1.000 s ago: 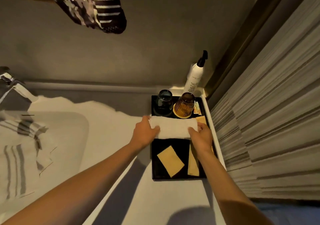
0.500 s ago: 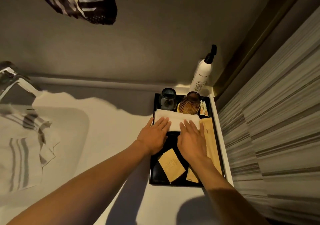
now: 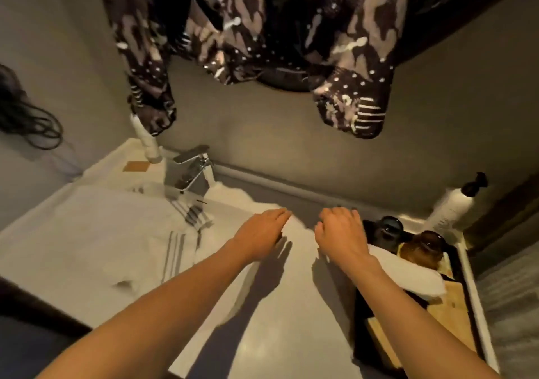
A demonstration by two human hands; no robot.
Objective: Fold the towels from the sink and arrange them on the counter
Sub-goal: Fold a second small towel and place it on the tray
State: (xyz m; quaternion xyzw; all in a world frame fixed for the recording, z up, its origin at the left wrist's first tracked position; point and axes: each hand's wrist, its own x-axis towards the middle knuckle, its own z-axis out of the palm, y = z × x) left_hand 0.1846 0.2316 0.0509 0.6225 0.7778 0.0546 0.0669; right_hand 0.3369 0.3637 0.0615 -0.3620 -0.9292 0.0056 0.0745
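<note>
Head camera looks down on a bathroom counter (image 3: 280,314) with a sink (image 3: 87,203) at the left and a dark tray (image 3: 361,320) at the right. Both hands hover above the counter between these two and hold nothing: the left hand (image 3: 259,234) is flat with the fingers straight and pointing away from the person, and the right hand (image 3: 341,232) is palm down with the fingers loosely bent, apart from any object. One folded white towel (image 3: 408,273) lies across the tray, just in front of a dark glass (image 3: 388,230) and an amber glass (image 3: 423,250), so this one looks finished. The striped towel (image 3: 110,247) is in the sink, spread and crumpled under the faucet (image 3: 192,168), and I judge it is the next one to take. It should be light, soft and limp, without any stiffness, so it will hang and sag when it is lifted; whether it is wet I cannot tell. A good place to hold it is at two corners of one edge, pinched with one hand each, so the cloth opens flat and the grey stripes can guide the fold. The glasses are fragile and stand close to the folded towel, so care is needed near them.
</note>
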